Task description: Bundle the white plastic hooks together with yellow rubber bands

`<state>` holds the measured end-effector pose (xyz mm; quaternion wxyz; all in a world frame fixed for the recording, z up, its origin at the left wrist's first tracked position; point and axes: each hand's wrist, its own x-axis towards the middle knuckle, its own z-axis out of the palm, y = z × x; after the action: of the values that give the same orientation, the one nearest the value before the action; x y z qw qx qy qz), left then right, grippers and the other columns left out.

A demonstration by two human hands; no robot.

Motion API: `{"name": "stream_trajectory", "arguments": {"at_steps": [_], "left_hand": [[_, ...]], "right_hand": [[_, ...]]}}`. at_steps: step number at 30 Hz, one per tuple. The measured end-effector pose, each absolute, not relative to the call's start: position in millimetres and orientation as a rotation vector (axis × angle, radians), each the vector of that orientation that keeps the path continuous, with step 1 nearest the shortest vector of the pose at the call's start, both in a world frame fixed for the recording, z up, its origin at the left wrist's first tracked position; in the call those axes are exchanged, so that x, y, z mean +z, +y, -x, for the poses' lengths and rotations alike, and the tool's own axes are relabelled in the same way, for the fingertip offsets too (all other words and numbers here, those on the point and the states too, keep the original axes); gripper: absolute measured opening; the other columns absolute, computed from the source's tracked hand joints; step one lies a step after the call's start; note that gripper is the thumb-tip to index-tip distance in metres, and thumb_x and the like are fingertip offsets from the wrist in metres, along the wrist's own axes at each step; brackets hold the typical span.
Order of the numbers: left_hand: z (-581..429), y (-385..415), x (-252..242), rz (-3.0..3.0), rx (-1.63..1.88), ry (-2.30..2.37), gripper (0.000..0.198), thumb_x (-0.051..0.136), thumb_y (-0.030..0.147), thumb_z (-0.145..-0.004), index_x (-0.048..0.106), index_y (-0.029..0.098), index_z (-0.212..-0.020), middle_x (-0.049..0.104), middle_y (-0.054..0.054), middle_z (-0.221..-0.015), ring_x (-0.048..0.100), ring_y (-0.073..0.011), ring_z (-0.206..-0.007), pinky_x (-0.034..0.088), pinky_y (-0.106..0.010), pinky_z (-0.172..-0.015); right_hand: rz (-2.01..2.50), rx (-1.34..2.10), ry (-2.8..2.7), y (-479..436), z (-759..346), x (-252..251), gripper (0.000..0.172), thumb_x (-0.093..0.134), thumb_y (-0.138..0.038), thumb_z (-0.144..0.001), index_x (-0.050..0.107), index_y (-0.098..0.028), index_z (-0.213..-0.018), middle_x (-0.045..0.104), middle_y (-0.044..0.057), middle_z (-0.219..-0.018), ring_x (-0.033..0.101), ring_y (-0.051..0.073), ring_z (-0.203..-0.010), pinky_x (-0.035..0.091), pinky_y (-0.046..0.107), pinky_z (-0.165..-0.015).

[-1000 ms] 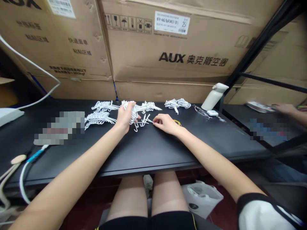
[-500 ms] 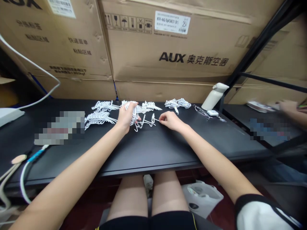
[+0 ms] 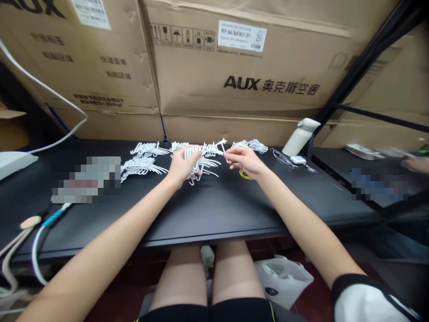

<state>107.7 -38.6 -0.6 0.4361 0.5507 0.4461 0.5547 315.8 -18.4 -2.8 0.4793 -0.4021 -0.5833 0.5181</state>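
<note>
My left hand (image 3: 181, 165) is closed around a bundle of white hooks (image 3: 193, 156), their bent ends lined up side by side. Just to the right, my right hand (image 3: 247, 161) pinches a single white hook (image 3: 223, 146) that stands nearly upright. Behind and left of the left hand lie rows of stacked hooks (image 3: 139, 165) on the black table. A looser heap of hooks (image 3: 256, 145) is behind my right hand. Partly under that hand are yellow loops (image 3: 246, 175), perhaps rubber bands. A few hooks beneath the left hand are partly hidden.
Large cardboard boxes (image 3: 187, 94) wall off the back. A white bottle (image 3: 300, 137), a small white case (image 3: 298, 159) and glasses (image 3: 282, 156) stand to the right. A blurred-out flat object (image 3: 90, 179) and a cable (image 3: 38, 250) are left. Another person's hand (image 3: 417, 162) shows far right.
My right hand has raised one hook off the table, tilting it upright. The left hand has shifted slightly right with its bundle. Yellow loops now show under the right hand.
</note>
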Motion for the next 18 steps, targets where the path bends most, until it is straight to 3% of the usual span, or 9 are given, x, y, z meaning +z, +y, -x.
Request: {"name": "stream_trajectory", "arguments": {"at_steps": [4,18], "left_hand": [[-109.2,-40.9,-1.5,-1.453,1.334,1.128,0.025,0.062,0.027,-0.075,0.065,0.015,-0.097,0.069,-0.005,-0.074,0.058,-0.0148,-0.035,0.037,-0.021,-0.027],[-110.5,-44.4,-3.1,-1.568,1.263,1.143,0.030,0.062,0.028,-0.076,0.066,0.012,-0.102,0.065,-0.003,-0.063,0.061,-0.0183,-0.038,0.041,-0.022,-0.028]], "right_hand": [[1.036,1.252,-1.502,-21.0,-316.9,-1.8,0.023,0.080,-0.030,-0.060,0.068,-0.014,-0.071,0.061,-0.001,-0.065,0.057,0.008,-0.059,0.056,0.022,-0.056],[1.032,1.340,-1.814,-25.8,-318.5,2.0,0.018,0.075,-0.028,-0.067,0.075,-0.015,-0.080,0.068,0.003,-0.073,0.061,0.011,-0.066,0.055,0.023,-0.059]]}}
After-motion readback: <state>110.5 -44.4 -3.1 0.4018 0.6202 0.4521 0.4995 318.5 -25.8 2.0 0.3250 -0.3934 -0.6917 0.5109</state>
